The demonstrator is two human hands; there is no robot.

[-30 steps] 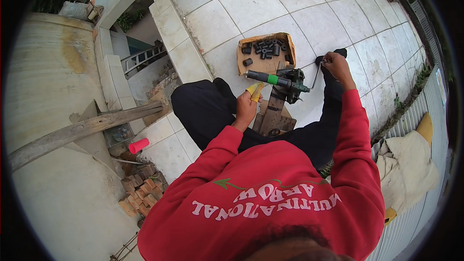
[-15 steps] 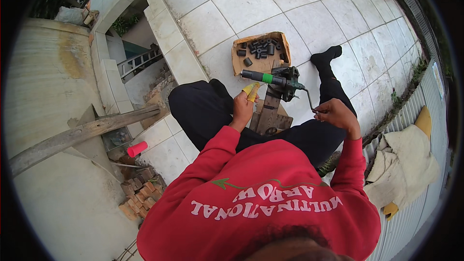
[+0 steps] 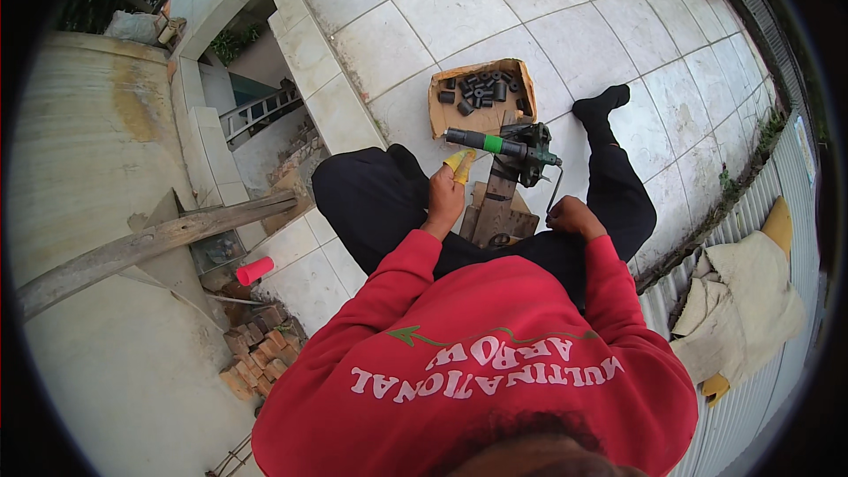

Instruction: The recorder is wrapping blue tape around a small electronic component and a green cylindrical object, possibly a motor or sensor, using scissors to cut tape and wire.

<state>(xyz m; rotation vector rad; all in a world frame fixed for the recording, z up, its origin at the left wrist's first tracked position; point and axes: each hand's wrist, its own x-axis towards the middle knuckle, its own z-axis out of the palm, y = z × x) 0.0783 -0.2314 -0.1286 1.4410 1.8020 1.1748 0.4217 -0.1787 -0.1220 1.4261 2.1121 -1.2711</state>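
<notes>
the cylinder is black with a green band, the finger wrap yellow, the box brown.

Cylinders lie in the box beyond the crank machine.

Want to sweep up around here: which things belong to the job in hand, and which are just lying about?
In the job, it seems:
crank in the right hand
dark tube with green band
green metal device
wooden stand
box of black pieces

Seemingly just lying about:
red cylinder
brick pile
beige cloth
</notes>
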